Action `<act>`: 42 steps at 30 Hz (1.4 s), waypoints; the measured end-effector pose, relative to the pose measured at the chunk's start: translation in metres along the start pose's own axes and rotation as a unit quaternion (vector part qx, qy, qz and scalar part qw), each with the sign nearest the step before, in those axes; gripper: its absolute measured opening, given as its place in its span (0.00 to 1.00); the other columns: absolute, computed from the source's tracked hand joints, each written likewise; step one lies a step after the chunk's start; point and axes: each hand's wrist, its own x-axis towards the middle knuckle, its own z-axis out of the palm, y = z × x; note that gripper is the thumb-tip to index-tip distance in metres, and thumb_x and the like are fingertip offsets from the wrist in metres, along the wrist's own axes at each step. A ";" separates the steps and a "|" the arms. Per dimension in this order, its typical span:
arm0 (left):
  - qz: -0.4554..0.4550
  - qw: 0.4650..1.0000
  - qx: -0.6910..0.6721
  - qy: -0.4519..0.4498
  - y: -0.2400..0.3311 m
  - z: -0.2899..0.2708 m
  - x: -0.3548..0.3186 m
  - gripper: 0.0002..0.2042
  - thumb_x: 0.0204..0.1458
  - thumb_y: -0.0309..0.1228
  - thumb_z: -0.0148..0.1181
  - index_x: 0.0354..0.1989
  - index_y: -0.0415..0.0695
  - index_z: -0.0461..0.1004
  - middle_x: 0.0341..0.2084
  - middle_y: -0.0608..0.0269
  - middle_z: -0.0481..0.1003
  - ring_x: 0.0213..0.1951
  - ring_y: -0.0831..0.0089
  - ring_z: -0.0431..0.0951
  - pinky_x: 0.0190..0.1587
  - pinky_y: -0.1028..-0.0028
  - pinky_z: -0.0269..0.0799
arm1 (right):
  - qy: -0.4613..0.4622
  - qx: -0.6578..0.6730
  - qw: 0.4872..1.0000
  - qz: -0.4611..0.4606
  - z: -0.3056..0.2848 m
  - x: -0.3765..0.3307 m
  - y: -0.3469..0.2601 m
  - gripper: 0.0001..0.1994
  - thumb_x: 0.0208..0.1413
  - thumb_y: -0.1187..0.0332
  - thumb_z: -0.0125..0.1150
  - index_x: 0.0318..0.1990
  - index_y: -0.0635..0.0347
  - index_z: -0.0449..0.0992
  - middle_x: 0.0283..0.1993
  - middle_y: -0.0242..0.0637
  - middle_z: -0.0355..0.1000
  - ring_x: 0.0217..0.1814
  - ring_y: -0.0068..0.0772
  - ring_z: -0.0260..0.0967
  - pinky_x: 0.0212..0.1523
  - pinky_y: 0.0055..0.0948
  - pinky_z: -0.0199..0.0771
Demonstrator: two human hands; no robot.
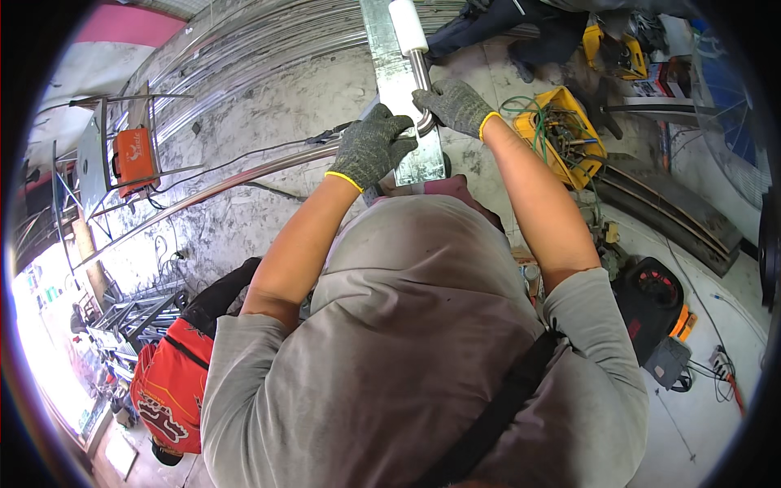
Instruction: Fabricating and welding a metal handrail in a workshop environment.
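Both my hands wear dark grey knit gloves with yellow cuffs. A shiny bent steel tube (420,71) lies along a narrow metal-topped bench (419,165) in front of me, its curve close to my body. My right hand (457,107) is closed on the tube near the curve from the right. At the left, my left hand (370,149) has fingers and thumb around the end of the curve; the glove hides part of the grip. A white cylinder (407,29) sits at the tube's far end. Long steel pipes (268,166) run leftward from beside my left glove; whether they join the tube is hidden.
Yellow crates (561,134) of tools and cables stand right. An orange machine (135,161) is at left, with long rods (244,49) on the floor beyond. A person in dark trousers (488,37) is ahead; another in a red top (172,382) is at lower left.
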 end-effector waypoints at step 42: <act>0.043 0.996 0.070 0.024 0.009 -0.007 0.006 0.19 0.55 0.51 0.66 0.48 0.53 0.85 0.37 0.58 0.81 0.45 0.57 0.81 0.48 0.54 0.72 | -0.038 0.125 0.988 -0.081 -0.006 0.001 -0.003 0.17 0.65 0.54 0.66 0.38 0.61 0.84 0.22 0.28 0.74 0.23 0.20 0.67 0.27 0.29 0.67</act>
